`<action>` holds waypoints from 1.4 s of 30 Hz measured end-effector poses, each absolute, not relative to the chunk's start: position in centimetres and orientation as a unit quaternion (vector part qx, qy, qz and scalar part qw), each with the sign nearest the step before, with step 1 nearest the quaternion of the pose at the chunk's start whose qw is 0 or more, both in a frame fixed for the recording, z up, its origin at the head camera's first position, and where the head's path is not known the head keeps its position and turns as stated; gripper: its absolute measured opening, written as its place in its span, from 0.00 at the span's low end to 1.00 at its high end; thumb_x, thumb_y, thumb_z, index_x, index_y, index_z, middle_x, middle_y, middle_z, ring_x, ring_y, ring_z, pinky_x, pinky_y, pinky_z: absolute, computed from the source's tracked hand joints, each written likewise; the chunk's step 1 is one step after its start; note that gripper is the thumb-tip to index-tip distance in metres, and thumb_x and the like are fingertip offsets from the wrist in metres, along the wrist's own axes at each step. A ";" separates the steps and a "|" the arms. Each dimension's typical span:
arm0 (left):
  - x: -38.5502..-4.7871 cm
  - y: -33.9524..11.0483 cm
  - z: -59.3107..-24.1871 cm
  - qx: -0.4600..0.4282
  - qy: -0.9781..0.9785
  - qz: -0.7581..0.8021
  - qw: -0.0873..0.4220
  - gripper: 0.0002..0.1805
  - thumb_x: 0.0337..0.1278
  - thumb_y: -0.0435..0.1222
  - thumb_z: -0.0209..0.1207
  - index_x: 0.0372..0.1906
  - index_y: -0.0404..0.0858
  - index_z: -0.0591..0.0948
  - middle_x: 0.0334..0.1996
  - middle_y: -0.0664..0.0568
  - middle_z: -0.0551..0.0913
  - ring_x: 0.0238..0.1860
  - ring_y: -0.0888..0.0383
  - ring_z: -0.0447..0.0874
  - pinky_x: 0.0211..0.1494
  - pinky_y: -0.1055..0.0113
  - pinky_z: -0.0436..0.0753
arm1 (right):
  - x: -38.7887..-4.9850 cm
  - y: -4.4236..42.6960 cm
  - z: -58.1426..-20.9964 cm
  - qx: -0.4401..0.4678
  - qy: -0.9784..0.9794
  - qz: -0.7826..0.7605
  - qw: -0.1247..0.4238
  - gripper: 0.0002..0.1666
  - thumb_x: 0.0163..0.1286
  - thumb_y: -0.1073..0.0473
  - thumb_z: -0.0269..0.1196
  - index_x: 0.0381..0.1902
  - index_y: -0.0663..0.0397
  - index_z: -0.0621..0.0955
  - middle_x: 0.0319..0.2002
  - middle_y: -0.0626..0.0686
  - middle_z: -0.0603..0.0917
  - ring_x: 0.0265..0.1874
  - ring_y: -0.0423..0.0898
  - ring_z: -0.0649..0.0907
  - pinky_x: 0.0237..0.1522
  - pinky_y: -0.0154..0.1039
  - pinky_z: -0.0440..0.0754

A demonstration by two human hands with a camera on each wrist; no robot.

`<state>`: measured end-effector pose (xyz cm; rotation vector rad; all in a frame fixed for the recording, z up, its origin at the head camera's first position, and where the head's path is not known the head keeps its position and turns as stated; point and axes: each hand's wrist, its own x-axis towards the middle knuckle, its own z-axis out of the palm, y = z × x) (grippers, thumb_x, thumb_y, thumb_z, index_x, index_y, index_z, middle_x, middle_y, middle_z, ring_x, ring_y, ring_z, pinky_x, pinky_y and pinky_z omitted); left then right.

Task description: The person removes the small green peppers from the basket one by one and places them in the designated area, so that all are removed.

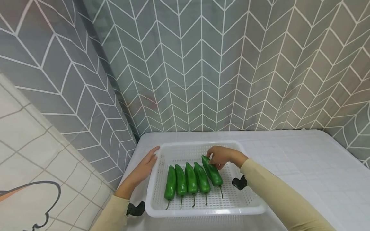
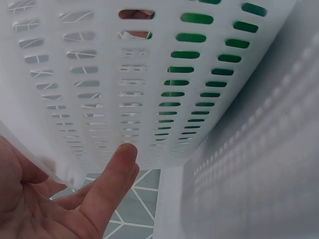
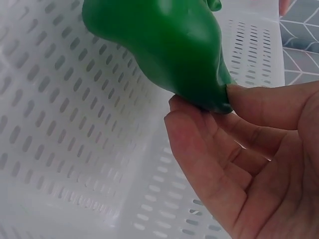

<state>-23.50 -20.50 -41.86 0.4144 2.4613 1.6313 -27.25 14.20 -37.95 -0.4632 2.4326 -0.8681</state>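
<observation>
1. One white basket (image 1: 205,211) holds five green peppers (image 1: 191,179).
2. Right hand (image 1: 225,156): pinching the rightmost pepper (image 1: 213,174) near its far end; whether it is lifted is hard to tell.
3. Left hand (image 1: 141,171): fingers extended, touching the basket's left side.

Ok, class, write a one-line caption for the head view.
Five green peppers in a white basket: right hand pinches the rightmost pepper, left hand at the rim.
</observation>
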 end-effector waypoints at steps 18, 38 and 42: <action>-23.4 -20.6 -42.2 0.132 0.822 0.548 0.079 0.27 0.85 0.37 0.36 0.81 0.39 0.52 0.62 0.35 0.74 0.55 0.44 0.82 0.58 0.52 0.80 | -26.7 15.0 -37.7 -0.180 0.890 -0.342 0.242 0.19 0.72 0.71 0.61 0.59 0.72 0.77 0.37 0.57 0.84 0.31 0.51 0.87 0.33 0.44 0.88; -23.6 -20.6 -42.3 0.143 0.817 0.553 0.079 0.27 0.85 0.38 0.35 0.81 0.40 0.51 0.63 0.34 0.74 0.56 0.43 0.82 0.57 0.53 0.81 | -26.7 16.8 -36.9 -0.189 0.886 -0.357 0.227 0.20 0.73 0.69 0.60 0.60 0.73 0.76 0.39 0.58 0.84 0.32 0.49 0.87 0.35 0.43 0.88; -23.6 -20.5 -42.2 0.140 0.818 0.552 0.078 0.27 0.85 0.37 0.36 0.81 0.40 0.51 0.62 0.35 0.74 0.55 0.44 0.82 0.57 0.53 0.81 | -26.8 17.2 -36.5 -0.190 0.881 -0.369 0.226 0.21 0.74 0.68 0.60 0.62 0.73 0.75 0.40 0.58 0.84 0.33 0.49 0.87 0.36 0.44 0.88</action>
